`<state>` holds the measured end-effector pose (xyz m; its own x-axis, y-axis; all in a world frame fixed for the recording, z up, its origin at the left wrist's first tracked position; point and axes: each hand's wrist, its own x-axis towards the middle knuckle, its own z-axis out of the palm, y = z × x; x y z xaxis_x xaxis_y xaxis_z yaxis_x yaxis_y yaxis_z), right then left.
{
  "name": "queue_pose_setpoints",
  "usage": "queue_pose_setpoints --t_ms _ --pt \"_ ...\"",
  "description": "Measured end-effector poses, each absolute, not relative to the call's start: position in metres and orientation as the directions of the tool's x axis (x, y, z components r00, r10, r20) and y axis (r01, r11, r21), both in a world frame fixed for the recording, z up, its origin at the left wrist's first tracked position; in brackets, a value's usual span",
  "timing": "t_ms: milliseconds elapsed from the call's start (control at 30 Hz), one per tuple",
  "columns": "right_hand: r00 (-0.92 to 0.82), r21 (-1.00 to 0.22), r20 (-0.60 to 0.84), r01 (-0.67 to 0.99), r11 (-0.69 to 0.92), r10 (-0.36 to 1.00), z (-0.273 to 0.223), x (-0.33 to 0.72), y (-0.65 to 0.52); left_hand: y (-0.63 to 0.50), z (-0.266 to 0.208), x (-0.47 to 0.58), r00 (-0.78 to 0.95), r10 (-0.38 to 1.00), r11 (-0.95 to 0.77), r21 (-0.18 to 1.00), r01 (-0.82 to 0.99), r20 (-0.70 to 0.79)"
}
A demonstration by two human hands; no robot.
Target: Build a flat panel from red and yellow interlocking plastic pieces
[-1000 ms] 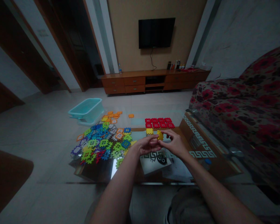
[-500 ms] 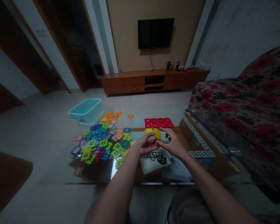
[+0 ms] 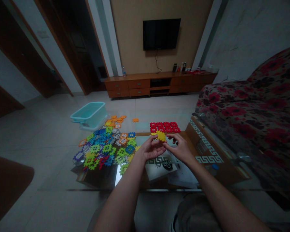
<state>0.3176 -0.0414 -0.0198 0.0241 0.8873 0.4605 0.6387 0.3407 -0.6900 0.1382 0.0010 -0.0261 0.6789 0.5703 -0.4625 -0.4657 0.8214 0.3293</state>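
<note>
A yellow interlocking plastic tile [image 3: 161, 136] with toothed edges is pinched by my left hand [image 3: 151, 149], thumb on its near left side and the other fingers curled loosely below. Just to the right, my right hand [image 3: 180, 147] is held with thumb and index finger apart, and nothing shows between them. Its fingertips are close to the tile's right edge. Beyond the hands, red tiles [image 3: 168, 128] lie on the glass table in two neat rows. Some yellow shows directly behind the held tile, partly hidden by my hand.
A mixed heap of coloured tiles [image 3: 103, 141] covers the table's left part. Orange tiles [image 3: 117, 120] lie behind it, with a single orange tile [image 3: 135, 120] apart. A turquoise basket [image 3: 91, 114] stands at the back left. A flowered sofa [image 3: 251, 103] borders the right side.
The yellow tile has shifted slightly left and turned in my left hand. My right hand's fingers have drawn a little away from it, and the left fingers have loosened.
</note>
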Motion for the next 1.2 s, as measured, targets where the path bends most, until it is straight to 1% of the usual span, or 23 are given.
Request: queue_pose_setpoints --t_ms 233,900,1033,1200 --pt "-0.003 -0.688 0.46 0.631 0.358 0.888 -0.0206 0.3213 -0.0404 0.0015 -0.0307 0.1371 0.705 0.547 0.836 0.329 -0.438 -0.451" --pt "0.055 -0.708 0.449 0.631 0.317 0.892 -0.024 0.32 -0.0384 0.0012 -0.0363 0.1428 0.703 0.553 0.833 0.302 -0.464 -0.447" --pt "0.058 -0.712 0.44 0.631 0.309 0.896 -0.0233 0.3193 -0.0386 0.0005 -0.0354 0.143 0.709 0.559 0.829 0.309 -0.466 -0.43" --pt "0.082 -0.721 0.43 0.63 0.287 0.899 -0.0234 0.3188 -0.0384 0.0002 -0.0345 0.1436 0.697 0.561 0.828 0.315 -0.465 -0.446"
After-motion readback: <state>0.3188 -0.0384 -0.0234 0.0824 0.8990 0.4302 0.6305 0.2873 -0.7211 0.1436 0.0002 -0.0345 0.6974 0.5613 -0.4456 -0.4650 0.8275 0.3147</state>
